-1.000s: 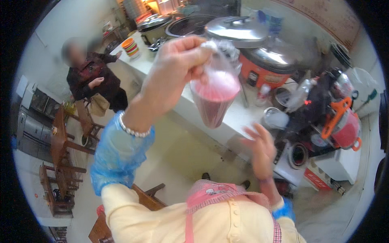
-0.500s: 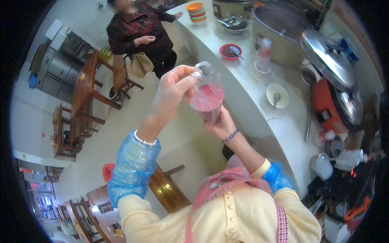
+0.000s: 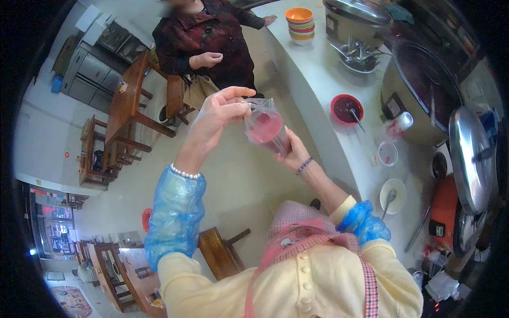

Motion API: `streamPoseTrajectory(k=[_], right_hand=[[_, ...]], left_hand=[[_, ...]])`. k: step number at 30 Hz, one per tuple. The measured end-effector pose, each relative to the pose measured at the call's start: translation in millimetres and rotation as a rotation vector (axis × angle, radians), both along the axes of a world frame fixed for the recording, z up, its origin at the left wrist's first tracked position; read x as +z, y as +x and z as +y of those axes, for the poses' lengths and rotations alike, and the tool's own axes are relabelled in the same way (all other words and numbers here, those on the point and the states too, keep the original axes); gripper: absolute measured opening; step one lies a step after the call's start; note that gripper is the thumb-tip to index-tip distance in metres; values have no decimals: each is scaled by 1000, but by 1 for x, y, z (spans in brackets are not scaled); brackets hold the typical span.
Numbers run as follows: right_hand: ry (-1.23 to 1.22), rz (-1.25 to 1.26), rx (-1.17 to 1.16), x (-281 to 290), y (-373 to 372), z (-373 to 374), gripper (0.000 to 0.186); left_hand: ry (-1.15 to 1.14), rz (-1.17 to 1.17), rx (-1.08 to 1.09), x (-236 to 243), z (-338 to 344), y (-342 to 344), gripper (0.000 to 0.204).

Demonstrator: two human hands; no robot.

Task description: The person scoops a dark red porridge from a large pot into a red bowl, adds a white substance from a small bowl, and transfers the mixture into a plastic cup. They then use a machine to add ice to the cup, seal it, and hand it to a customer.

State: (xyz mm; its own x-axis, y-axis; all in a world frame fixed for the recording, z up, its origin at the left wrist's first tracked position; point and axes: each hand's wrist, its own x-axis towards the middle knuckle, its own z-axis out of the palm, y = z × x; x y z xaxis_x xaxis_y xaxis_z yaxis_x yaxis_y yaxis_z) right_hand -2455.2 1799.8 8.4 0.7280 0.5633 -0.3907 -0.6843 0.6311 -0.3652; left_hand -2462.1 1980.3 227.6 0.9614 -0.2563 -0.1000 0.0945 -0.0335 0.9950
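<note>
In front of my chest hangs a clear plastic bag (image 3: 261,105) around a cup (image 3: 277,141) with a pink top and a darker reddish-purple lower part. The thumb and fingers of my left hand (image 3: 216,114) pinch the bag's upper edge. From the lower right, my right hand (image 3: 293,152) wraps its fingers round the side and base of the cup, which tilts slightly. On the counter to the right, closest to my hands, is a red bowl (image 3: 347,109) of dark food with a spoon in it.
The white counter (image 3: 313,74) carries stacked bowls (image 3: 300,26), a bowl of spoons (image 3: 362,57), a large pot (image 3: 421,87), a cream bowl (image 3: 393,195) and a red cooker (image 3: 444,214). A person (image 3: 204,42) stands across from me. Wooden tables (image 3: 126,100) are on the left.
The view has shifted, so the counter sits further right and the person looks nearer. Both hands keep their hold; the cup and bag are now a little lower, the bag's top more spread.
</note>
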Motion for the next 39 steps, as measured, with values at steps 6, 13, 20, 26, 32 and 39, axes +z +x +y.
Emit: streamPoseTrajectory(k=[6,13,20,26,32,39], right_hand=[[-112,58,-61,-37,88,42,41],[-66,81,-112,-34,144,85,52],[-159,54,-86,-71,143,83,56],[-220,111,-131,-76,134,71,48],[-211,110,-161,-71,135,70,45],[-241,91,-200,-70,129,61,41]], left_hand=[[-43,19,118,-16,37,85,34],[-219,56,21,-41,88,171,31],[-184,62,98,-68,128,223,30],[-260,102,166,-72,151,249,32],[-342,108,194,-93,171,263,30],[-281,136,217,-107,176,281,29]])
